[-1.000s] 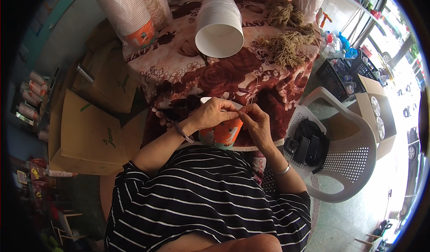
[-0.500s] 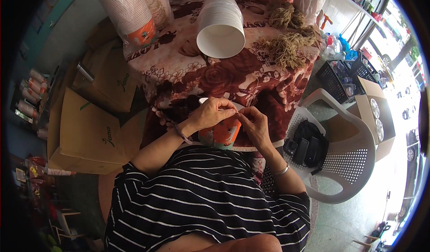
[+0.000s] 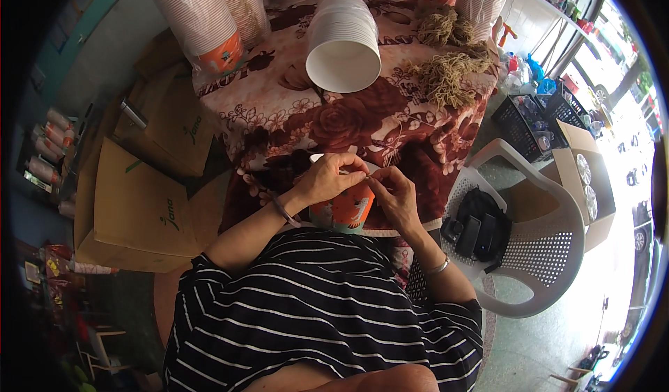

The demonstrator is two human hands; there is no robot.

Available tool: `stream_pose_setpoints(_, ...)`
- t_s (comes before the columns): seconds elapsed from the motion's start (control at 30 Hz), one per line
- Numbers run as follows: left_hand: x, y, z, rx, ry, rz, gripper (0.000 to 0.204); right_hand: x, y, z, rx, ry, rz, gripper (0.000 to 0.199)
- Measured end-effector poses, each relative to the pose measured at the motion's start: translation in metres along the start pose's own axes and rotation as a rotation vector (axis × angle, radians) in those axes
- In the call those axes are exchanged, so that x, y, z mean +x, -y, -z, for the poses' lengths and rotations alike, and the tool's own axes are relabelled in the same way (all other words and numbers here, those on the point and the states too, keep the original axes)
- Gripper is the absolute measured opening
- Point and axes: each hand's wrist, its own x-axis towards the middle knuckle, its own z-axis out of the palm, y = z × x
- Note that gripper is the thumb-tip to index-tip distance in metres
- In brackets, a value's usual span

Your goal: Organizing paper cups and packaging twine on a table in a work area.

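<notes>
An orange paper cup (image 3: 346,207) with a white rim stands in my lap against the edge of the table (image 3: 293,113). My left hand (image 3: 327,177) rests over its rim with fingers pinched together. My right hand (image 3: 395,195) is at the cup's right side, fingertips meeting those of the left hand at the rim. Whatever thin thing they pinch is too small to make out. A stack of white cups (image 3: 343,40) lies on its side on the flowered tablecloth, and a heap of tan string (image 3: 446,78) lies at the table's right.
Tall wrapped stacks of cups (image 3: 209,22) stand along the table's far side. Flattened cardboard boxes (image 3: 139,197) lie on the floor at left. A white plastic chair (image 3: 536,252) with a black bag (image 3: 477,228) stands at right, with an open carton (image 3: 585,179) and black crates (image 3: 529,117) beyond.
Both hands stay at the cup's rim; the fingers have shifted slightly and the cup has barely moved.
</notes>
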Motion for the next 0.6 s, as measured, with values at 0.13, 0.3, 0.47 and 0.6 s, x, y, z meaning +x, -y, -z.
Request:
stream_pose_setpoints(0.13, -0.001, 0.003, -0.001, -0.035, -0.003, -0.010, 0.015, 0.000, 0.006, 0.001, -0.006, -0.001, -0.043, 0.011)
stream_pose_setpoints(0.3, -0.001, 0.004, 0.000, -0.058, 0.020, 0.023, 0.016, 0.000, 0.011, 0.000, 0.038, -0.003, -0.084, 0.012)
stream_pose_setpoints(0.47, 0.000, 0.006, -0.001, -0.053, 0.012, 0.006, 0.019, 0.001, 0.007, 0.000, 0.023, -0.004, -0.044, 0.010)
stream_pose_setpoints(0.6, -0.001, 0.005, -0.001, -0.050, 0.012, 0.031, 0.017, 0.000, 0.002, -0.001, 0.000, -0.006, 0.003, 0.010)
